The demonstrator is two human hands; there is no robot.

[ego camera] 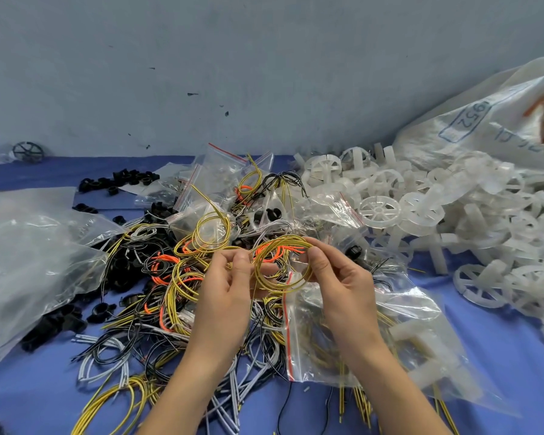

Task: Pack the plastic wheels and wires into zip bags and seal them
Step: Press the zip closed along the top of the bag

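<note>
At the centre of the frame our left hand (223, 302) and right hand (343, 287) pinch a coil of wire (280, 265) between them, above the heap of wires (157, 309) that spreads toward the lower left. A zip bag (343, 334) lies under our right wrist, and loose zip bags (220, 171) lie behind the heap. The plastic wheels (453, 208) pile up at right, before a sack (484, 114) at upper right, and a large bag (29, 262) lies at the left edge.

Illumination even, diffuse and moderately bright, falling from above; shadows soft and faint beneath the piles on the blue table cover (44, 387); white glare patches on the large clear bag (29, 246) at left and on the zip bag (343, 334); centre sharp, the yellow wire coil (283, 288) crisply resolved; wide-angle stretching toward the margins; white wheels (484, 230) at right soft and smeared; wall (201, 58) evenly lit, slightly mottled.
</note>
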